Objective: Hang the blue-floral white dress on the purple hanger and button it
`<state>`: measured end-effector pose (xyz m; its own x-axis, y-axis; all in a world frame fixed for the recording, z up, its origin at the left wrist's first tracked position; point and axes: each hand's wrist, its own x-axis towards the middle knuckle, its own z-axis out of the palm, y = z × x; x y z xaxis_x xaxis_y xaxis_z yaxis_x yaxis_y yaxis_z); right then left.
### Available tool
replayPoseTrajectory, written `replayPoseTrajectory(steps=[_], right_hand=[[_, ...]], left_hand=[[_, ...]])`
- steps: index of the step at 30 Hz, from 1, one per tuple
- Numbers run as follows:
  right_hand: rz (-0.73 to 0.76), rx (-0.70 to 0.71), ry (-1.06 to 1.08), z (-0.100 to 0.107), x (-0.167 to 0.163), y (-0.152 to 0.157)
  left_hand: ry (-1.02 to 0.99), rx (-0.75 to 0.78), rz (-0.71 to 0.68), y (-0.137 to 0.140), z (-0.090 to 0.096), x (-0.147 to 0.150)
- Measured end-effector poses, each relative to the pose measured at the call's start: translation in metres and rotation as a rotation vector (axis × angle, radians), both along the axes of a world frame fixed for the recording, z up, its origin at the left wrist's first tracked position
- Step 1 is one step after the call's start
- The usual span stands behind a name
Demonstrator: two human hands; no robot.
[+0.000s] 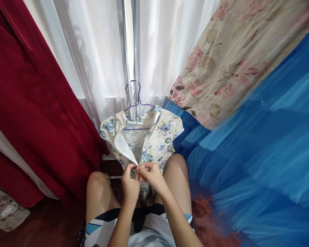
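Floral blouse [158,135] hangs on purple hanger [138,99] before white curtain [98,58], above knees. Left hand [130,183] and right hand [151,175] both pinch front placket, closed on fabric. Step seems buttoning; next likely needs fine fingertip alignment.

The floral dress [144,137] hides its lower half behind both hands, and the blue tulle [260,147] is blurred.

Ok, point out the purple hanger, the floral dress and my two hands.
purple hanger [139,97], head view, on its hook stem.
floral dress [163,132], head view, on its shoulder panel.
left hand [130,183], head view, back of hand.
right hand [151,175], head view, knuckles.
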<state>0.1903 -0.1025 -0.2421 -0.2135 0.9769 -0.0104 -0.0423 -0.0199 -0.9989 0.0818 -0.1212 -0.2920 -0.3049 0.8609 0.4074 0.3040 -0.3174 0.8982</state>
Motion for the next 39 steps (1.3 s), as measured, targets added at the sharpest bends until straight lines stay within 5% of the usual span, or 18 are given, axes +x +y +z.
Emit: replayPoseTrajectory(steps=[4,7,11,15,18,24,29,33,39], right_hand=[[-0.05,0.003,-0.029,-0.009,-0.003,-0.006],[-0.129,0.074,0.035,0.004,-0.001,0.001],[-0.345,0.229,0.198,0.067,0.009,0.036],[-0.289,0.36,0.195,0.14,0.012,0.068],[-0.232,0.407,0.151,0.161,0.006,0.074],[-0.135,0.377,0.139,0.14,-0.005,0.062],[-0.122,0.4,0.147,0.142,-0.003,0.054],[-0.109,0.456,0.158,0.143,0.002,0.054],[-0.175,0.544,0.186,0.116,0.001,0.066]], left_hand=[[0.051,-0.042,-0.058,-0.001,-0.001,-0.004],[0.176,-0.031,-0.118,-0.008,-0.005,0.001],[0.464,-0.031,-0.256,-0.025,0.003,0.017],[0.708,-0.122,-0.311,-0.035,0.023,0.016],[0.816,-0.166,-0.296,-0.031,0.029,-0.004],[0.747,-0.163,-0.365,0.004,0.043,-0.046],[0.328,0.19,-0.2,0.04,0.128,-0.05],[0.357,0.319,-0.317,0.064,0.186,-0.041],[0.462,0.473,-0.191,0.076,0.198,-0.021]])
